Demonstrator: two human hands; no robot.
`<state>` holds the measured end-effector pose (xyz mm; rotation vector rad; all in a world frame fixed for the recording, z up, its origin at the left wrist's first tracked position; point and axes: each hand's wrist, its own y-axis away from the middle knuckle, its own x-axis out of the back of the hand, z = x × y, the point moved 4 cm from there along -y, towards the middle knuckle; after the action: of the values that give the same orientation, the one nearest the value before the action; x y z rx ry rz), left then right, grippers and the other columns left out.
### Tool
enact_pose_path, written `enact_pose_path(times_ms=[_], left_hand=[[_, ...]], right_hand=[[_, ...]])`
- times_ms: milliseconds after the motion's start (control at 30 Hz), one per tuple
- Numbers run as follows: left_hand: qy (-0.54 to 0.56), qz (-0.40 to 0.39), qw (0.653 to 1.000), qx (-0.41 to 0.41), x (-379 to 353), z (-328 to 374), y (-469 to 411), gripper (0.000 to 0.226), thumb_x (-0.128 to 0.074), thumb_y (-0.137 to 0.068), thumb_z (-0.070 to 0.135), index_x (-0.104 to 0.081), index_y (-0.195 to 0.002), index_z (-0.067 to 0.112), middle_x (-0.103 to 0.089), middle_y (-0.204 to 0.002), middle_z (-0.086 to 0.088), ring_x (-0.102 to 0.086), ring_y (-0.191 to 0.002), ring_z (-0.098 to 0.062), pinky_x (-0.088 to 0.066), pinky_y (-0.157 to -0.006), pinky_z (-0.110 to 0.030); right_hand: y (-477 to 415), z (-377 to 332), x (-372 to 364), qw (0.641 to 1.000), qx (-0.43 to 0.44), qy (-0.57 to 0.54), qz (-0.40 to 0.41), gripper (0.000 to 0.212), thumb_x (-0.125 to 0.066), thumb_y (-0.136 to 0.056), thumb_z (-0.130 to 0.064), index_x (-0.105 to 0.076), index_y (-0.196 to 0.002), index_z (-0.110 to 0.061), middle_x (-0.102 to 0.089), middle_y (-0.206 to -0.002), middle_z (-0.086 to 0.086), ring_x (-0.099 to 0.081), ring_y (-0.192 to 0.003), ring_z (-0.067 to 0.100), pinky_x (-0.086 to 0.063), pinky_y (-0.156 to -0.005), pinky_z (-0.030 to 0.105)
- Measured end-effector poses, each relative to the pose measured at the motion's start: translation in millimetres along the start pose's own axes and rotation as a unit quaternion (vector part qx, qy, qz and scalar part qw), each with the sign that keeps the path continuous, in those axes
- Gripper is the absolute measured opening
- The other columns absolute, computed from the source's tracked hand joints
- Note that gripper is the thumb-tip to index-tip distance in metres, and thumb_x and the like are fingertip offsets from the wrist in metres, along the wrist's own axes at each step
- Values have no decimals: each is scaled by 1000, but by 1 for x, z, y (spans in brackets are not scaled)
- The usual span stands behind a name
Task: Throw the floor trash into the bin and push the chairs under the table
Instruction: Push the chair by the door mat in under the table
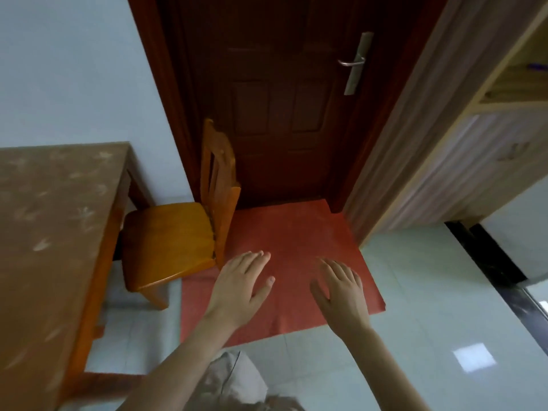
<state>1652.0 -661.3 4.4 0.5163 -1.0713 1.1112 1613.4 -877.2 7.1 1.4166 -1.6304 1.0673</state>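
Two empty hands hang in front of you, palms down and fingers spread: your left hand (241, 287) at about 6 o'clock in the view, your right hand (341, 289) just toward 5 o'clock of it, neither touching anything. No floor trash and no bin show here, so judge that part by what you cannot see: it may be done or lie outside the view. The step in hand looks like the chair. The wooden chair (175, 232) stands at 9 o'clock from your left hand, its seat facing the table (53, 203) and only its front edge tucked beneath the top. Its backrest is just beside your left fingertips (261, 255). Next, you would likely take the backrest and push toward 9 o'clock, keeping the legs from catching on the red mat (296, 247).
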Motion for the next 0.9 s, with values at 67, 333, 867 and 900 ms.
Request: enact_pose_path(times_ms=[67, 333, 867, 900], left_hand=[[-6, 3, 1000, 25, -6, -13, -23, 55, -29, -98, 51, -48, -139, 20, -53, -138, 1, -44, -130, -17, -34, -110, -37], [1, 16, 998, 68, -29, -70, -150, 52, -33, -97, 49, -50, -137, 20, -55, -135, 3, -47, -126, -15, -38, -106, -35], [-48, 97, 970, 216, 25, -192, -358, 55, -32, -96, 51, -45, -141, 22, -52, -137, 2, -42, -130, -18, -34, -107, -34], [-53, 101, 965, 237, 21, -200, -361, 55, -32, -96, 51, -45, -141, 22, -52, -136, 2, -43, -129, -19, -34, -106, -33]], right_hand=[[-34, 6, -10, 1000, 23, -7, -19, 46, -57, -93, -36, -54, -135, -20, -59, -134, 0, -50, -127, 24, -38, -106, 46], [-190, 23, -45, 995, 90, -22, -32, 43, -49, -96, -41, -59, -131, -19, -63, -129, -3, -54, -124, 20, -40, -103, 43], [-509, -30, -83, 965, 238, -34, -106, 45, -53, -98, -37, -53, -139, -19, -55, -140, 1, -44, -134, 20, -28, -114, 42], [-525, -35, -91, 958, 257, -36, -123, 45, -51, -98, -38, -51, -140, -21, -54, -141, -1, -43, -135, 18, -27, -115, 41]])
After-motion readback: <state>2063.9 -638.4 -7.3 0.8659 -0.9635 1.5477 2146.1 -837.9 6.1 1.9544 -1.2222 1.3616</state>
